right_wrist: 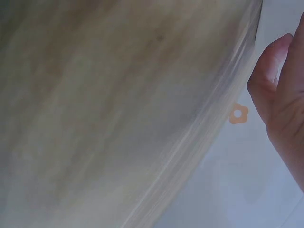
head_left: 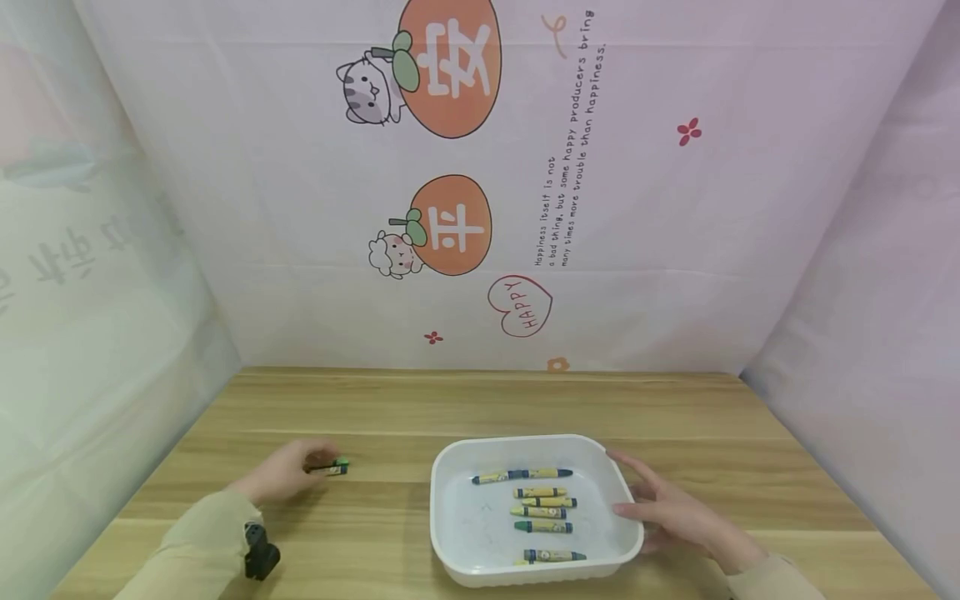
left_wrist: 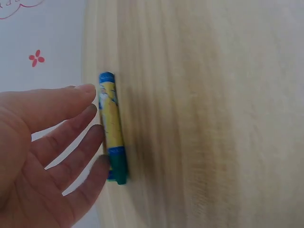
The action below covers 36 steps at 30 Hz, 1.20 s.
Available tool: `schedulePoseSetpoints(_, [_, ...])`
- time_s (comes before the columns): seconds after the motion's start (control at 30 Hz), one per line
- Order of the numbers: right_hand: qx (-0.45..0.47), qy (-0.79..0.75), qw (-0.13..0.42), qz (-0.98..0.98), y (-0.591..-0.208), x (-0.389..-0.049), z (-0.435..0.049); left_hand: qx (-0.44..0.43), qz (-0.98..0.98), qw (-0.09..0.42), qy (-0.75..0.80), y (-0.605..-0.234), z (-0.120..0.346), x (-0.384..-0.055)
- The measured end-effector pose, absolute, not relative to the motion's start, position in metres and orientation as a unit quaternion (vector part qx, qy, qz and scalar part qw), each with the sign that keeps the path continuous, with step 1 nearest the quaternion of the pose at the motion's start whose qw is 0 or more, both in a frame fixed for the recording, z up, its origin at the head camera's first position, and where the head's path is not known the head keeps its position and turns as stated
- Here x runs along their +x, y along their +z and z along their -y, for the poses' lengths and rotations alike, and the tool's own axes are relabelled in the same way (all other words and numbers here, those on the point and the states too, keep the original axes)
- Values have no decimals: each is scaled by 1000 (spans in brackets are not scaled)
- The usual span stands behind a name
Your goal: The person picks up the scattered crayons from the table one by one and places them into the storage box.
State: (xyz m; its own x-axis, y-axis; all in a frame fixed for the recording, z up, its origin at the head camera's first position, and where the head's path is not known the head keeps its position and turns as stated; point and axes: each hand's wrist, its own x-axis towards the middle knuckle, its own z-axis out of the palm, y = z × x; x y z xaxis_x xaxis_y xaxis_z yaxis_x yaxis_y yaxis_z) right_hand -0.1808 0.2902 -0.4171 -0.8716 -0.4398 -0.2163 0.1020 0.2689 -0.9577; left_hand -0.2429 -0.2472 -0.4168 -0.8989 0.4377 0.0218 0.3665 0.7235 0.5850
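My left hand (head_left: 288, 471) is low over the left of the table, thumb and fingers loosely bent and apart beside a crayon (left_wrist: 112, 123). That crayon has a yellow wrapper, blue bands and a dark green tip. A second crayon (head_left: 341, 461) with a lighter green end lies along it, mostly hidden in the left wrist view. On the right, my right hand (head_left: 678, 512) holds the right wall of a white plastic tray (head_left: 442, 500), thumb over the rim and fingers outside. Several crayons (head_left: 543, 527) lie inside, roughly in a column, with yellow wrappers and blue, yellow or green ends.
The wood-grain table (head_left: 375, 533) runs back to a white printed cloth (head_left: 637, 275), with more cloth hanging at both sides. A black wrist device (head_left: 260, 552) sits on the left sleeve. The right wrist view mostly shows bare tabletop and its edge.
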Motion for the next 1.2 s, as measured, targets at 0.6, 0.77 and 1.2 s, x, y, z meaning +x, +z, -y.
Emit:
schedulePoseSetpoints(0.6, [-126,-604,243,-749,-419,-179,-291,239,-927,85,275,-421,247,-240])
schedulePoseSetpoints(0.77, [-126,-605,244,-748,-417,-178,-291,251,-924,83,276,-420,247,-240])
schedulePoseSetpoints(1.2, [-115,-604,233,-754,-416,-180,-289,220,-937,79,261,-416,239,-243])
